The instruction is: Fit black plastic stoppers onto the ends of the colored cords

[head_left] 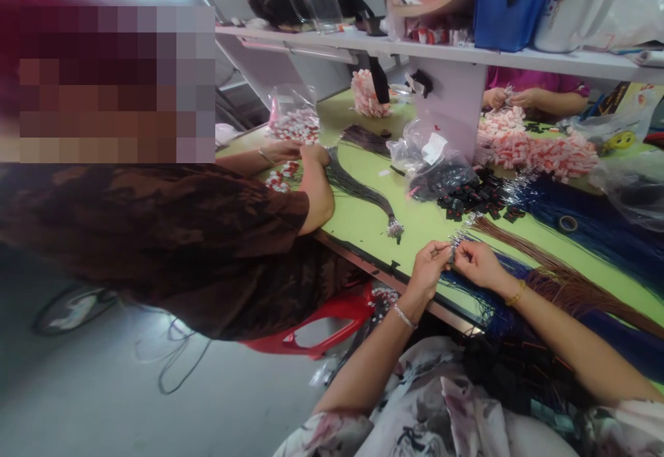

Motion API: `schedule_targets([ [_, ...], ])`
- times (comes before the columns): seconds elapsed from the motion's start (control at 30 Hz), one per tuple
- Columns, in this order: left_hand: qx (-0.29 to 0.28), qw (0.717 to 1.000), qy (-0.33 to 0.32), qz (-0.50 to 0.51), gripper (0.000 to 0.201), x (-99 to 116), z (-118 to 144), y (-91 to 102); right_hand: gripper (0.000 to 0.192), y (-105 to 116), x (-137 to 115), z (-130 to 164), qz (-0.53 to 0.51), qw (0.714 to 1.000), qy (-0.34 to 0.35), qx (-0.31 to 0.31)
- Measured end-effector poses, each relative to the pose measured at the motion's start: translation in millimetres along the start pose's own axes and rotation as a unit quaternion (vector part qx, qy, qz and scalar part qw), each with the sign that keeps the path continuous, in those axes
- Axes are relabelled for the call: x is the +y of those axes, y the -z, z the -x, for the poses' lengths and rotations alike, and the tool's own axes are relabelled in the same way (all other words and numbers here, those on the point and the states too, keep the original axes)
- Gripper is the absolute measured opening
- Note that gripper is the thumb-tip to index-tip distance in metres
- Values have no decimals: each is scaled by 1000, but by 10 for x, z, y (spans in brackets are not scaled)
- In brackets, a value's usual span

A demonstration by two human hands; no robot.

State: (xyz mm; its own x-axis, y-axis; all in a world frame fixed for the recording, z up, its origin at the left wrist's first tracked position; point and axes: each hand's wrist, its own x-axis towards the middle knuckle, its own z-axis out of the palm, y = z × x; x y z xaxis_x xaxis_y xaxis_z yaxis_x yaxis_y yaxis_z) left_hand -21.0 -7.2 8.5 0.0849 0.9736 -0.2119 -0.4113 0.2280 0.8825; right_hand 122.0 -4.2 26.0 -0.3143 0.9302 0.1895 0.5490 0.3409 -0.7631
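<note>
Both hands are pinching tight on one small metal clasp (451,252): left hand (428,267) gripping from 9 o'clock, right hand (478,264) from 3, blue cords (469,290) trailing toward 5 o'clock.

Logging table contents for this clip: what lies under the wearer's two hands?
Under the left hand and right hand lie blue cords on the green table, with brown cords beside them. The small piece pinched between the fingers is hidden.
</note>
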Motion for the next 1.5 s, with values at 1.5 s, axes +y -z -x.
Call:
schedule_targets([
  [1.5,-79,975,81,190,26,-156,14,-40,11,248,-44,178,-67,997,-32,3],
])
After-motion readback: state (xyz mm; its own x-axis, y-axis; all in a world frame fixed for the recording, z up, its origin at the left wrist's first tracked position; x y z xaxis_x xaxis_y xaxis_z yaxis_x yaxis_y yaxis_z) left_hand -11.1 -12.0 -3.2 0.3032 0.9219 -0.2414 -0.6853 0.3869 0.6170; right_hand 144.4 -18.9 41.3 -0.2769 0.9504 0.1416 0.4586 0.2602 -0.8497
